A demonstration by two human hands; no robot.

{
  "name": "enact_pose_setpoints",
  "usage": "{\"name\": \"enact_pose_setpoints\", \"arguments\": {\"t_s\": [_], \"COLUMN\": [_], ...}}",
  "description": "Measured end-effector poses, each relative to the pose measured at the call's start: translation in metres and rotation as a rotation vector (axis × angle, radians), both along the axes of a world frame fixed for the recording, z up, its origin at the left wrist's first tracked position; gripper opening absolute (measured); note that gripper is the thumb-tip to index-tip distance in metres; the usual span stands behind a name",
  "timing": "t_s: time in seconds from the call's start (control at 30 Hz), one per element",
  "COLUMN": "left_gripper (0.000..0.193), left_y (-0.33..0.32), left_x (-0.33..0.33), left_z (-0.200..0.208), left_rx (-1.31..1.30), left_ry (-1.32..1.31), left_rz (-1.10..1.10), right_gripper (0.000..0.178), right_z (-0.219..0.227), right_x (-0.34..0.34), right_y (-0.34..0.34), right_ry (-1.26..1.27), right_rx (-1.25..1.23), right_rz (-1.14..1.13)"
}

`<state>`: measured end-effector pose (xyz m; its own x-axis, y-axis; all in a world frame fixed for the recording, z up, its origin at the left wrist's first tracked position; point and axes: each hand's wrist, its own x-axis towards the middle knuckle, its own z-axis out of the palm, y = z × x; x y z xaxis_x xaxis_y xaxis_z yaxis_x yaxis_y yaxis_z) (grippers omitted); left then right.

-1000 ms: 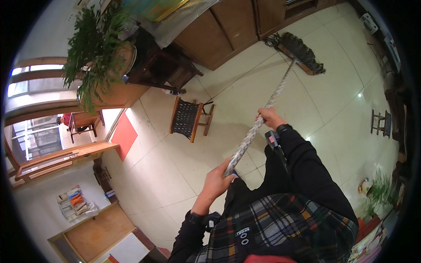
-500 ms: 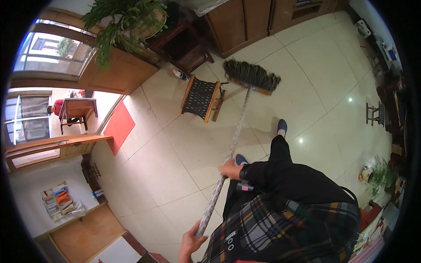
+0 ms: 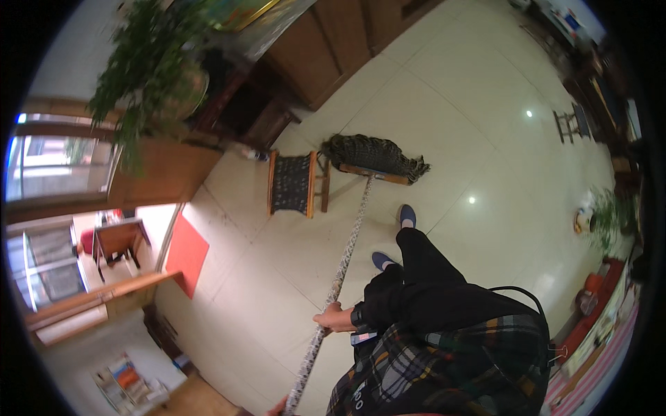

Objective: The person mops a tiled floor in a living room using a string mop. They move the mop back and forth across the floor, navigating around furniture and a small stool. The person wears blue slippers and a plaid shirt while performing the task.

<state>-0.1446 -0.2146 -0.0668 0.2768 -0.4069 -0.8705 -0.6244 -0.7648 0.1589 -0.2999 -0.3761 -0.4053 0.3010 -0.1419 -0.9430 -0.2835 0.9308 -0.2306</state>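
Note:
My right hand point(image 3: 336, 319), with a dark band at its wrist, is closed around the patterned pole of a dust mop point(image 3: 350, 249). Farther down the pole, at the lower edge, my left hand point(image 3: 279, 408) grips it too; the picture's edge cuts most of that hand off. Dark grey strands make up the wide mop head point(image 3: 371, 154), which lies on the tiled floor with a wooden bar along its near side. Just left of it stands a low folding stool point(image 3: 293, 183) with a woven black seat, its wooden leg close to the strands.
Pale floor tiles point(image 3: 458, 156) spread around my blue shoes point(image 3: 407, 216). Brown cabinets point(image 3: 309, 52) and a potted plant point(image 3: 156, 80) stand at the back. Left, a red mat point(image 3: 187, 253) lies by the open doorway. Another small stool point(image 3: 571, 123) and a plant point(image 3: 607, 211) are far right.
The mop head has come closer to the folding stool, and the pole is drawn back toward me. My left hand has slipped mostly out of view. My feet stand closer together, and the view has turned.

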Motion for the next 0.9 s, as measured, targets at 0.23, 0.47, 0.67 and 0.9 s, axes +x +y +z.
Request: {"name": "enact_pose_setpoints", "arguments": {"t_s": [0.23,0.47,0.67,0.9], "left_gripper": [0.075,0.077,0.076,0.074], "left_y": [-0.129,-0.344,-0.432,-0.384], "left_x": [-0.089,-0.258,-0.358,-0.312], "left_z": [-0.126,-0.228,-0.262,-0.256], "left_rx": [-0.080,-0.149,-0.207,-0.272], "left_ry": [0.065,0.300,0.462,0.365], "left_rz": [-0.088,-0.258,-0.335,-0.618], "right_gripper": [0.042,0.043,0.021,0.015], "right_z": [-0.072,-0.143,-0.162,-0.188], "right_x": [-0.110,-0.298,-0.428,-0.424], "right_y": [-0.131,-0.338,-0.421,-0.342], "right_ry": [0.222,0.716,0.910,0.748], "right_rx": [-0.299,-0.875,-0.988,-0.694], "right_rz": [-0.285,-0.208,-0.032,0.411]}}
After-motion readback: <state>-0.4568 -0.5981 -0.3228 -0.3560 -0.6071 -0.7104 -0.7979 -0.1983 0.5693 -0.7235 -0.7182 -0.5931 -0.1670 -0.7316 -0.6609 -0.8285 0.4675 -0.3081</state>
